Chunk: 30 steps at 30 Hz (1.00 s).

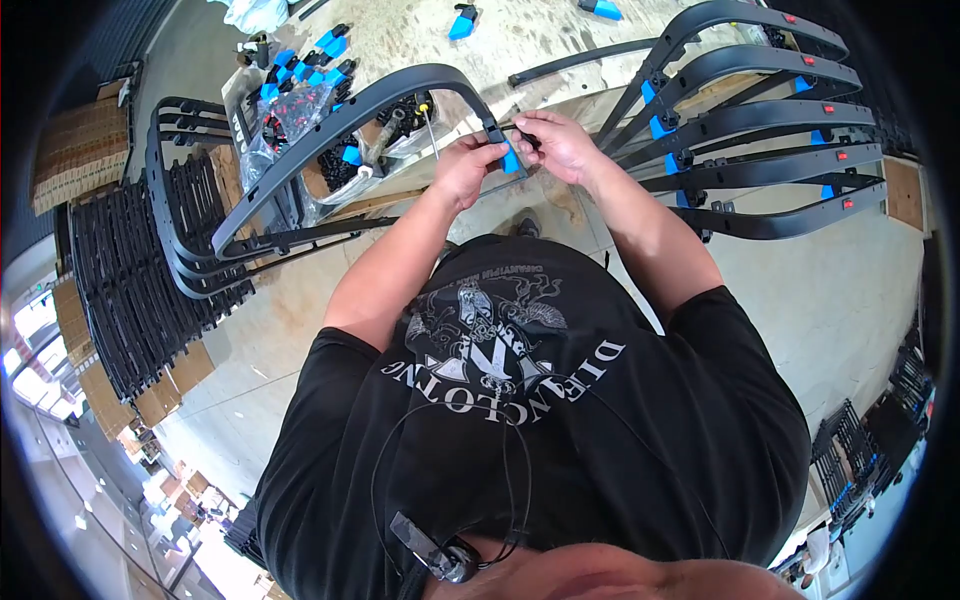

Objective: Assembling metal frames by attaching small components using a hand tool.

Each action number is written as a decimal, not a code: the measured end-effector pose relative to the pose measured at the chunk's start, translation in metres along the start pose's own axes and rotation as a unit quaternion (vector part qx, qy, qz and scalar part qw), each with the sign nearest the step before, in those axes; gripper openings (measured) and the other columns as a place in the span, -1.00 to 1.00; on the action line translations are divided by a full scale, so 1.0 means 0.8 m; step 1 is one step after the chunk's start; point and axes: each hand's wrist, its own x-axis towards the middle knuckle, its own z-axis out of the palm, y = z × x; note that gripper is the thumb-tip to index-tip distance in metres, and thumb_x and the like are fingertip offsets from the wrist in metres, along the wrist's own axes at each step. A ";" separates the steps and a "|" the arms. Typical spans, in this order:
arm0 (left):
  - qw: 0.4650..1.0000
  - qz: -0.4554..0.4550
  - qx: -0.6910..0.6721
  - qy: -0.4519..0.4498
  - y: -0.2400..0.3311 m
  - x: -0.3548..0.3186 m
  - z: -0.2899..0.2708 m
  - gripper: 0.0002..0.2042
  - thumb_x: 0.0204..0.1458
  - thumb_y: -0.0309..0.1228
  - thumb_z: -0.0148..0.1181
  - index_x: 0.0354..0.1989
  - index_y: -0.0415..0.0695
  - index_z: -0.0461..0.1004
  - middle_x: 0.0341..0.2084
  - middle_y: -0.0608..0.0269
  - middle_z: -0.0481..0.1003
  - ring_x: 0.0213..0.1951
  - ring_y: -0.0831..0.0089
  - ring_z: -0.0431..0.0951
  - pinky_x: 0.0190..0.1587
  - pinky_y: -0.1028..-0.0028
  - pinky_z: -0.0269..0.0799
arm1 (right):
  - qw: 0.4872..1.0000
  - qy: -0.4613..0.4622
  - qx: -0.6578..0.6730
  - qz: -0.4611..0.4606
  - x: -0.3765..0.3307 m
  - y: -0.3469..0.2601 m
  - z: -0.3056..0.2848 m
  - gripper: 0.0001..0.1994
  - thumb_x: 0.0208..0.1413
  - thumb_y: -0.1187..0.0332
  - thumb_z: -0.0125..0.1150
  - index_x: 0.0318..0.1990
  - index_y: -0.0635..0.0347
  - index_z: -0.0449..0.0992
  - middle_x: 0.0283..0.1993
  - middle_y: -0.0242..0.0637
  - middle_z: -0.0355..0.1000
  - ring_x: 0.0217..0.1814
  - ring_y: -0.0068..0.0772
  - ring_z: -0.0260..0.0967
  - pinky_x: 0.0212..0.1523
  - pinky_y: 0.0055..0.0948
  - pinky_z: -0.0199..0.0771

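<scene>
A black curved metal frame [350, 108] arches from the left down to my hands. My left hand [465, 172] is closed, its thumb and fingertips pinching a small blue piece [511, 159] at the frame's near end. A thin metal rod with a yellow tip [425, 110] stands up beside that hand; whether the fingers hold it is hard to tell. My right hand [562, 147] is closed in a pinch on a small black part [527, 139], just right of the frame's end. The fingers partly hide that part.
The worktable [400, 40] carries several blue-and-black pieces [310, 70] and a plastic-lined box of black fittings [345, 165]. Several black curved frames [760, 120] with blue pieces are stacked at the right. More frames [165, 200] and black bars [120, 270] stand at the left.
</scene>
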 end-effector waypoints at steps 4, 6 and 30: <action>1.000 0.012 -0.009 0.014 -0.012 0.011 -0.003 -0.73 0.08 -0.53 0.33 -0.05 -0.33 0.53 -0.18 0.16 0.60 -0.13 0.36 0.60 -0.02 0.36 0.54 | 1.000 -0.004 0.006 0.004 0.017 -0.004 0.002 -0.87 0.30 0.40 0.20 -0.08 0.23 0.49 -0.32 -0.28 0.48 -0.42 -0.51 0.32 -0.46 -0.51 0.29; 1.000 0.014 -0.015 0.004 -0.011 0.010 -0.003 -0.69 0.06 -0.54 0.34 -0.02 -0.34 0.53 -0.18 0.16 0.61 -0.12 0.37 0.59 0.00 0.38 0.51 | 1.000 -0.006 -0.006 0.009 0.017 -0.005 0.001 -0.87 0.31 0.37 0.19 -0.09 0.20 0.50 -0.34 -0.34 0.44 -0.43 -0.56 0.27 -0.48 -0.54 0.21; 0.998 -0.027 -0.042 0.030 0.002 -0.008 -0.008 -0.64 0.15 -0.46 0.31 0.10 -0.24 0.45 -0.09 0.22 0.54 -0.10 0.42 0.56 -0.02 0.30 0.57 | 0.994 -0.023 -0.041 0.095 0.031 -0.007 0.010 -0.76 0.19 0.30 0.40 -0.31 0.11 0.40 -0.47 -0.46 0.28 -0.57 -0.65 0.11 -0.66 -0.62 -0.03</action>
